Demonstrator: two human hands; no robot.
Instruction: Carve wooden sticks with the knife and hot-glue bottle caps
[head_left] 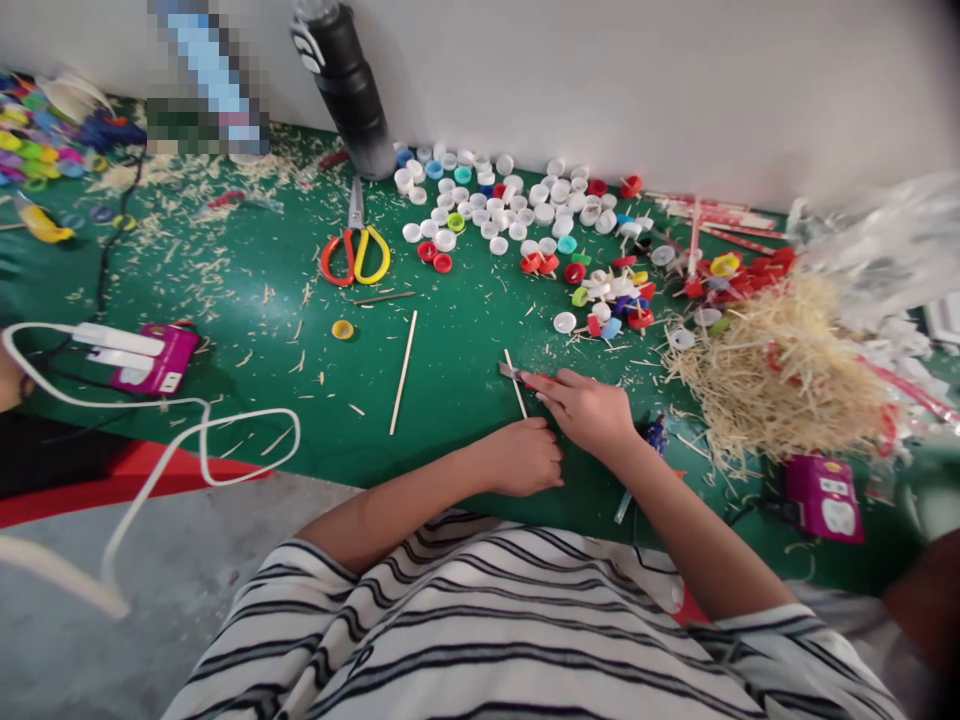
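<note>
My right hand (592, 408) is closed around a red utility knife (538, 380), its blade lying across a thin wooden stick (517, 388). The near end of that stick is in my left hand (523, 458), which is closed with its fingers curled, close beside the right. To the left, a second wooden stick (403, 372) lies on the green table (465, 380). Scissors (355, 240) with one orange and one yellow handle rest farther back, near a lone yellow bottle cap (343, 329).
Many bottle caps (517, 205) spread along the wall behind a black bottle (349, 95). A heap of wood shavings (780, 380) sits at the right, near a purple power adapter (825, 497). A glue gun (654, 435) lies by my right forearm. A white cable (202, 425) loops at the left.
</note>
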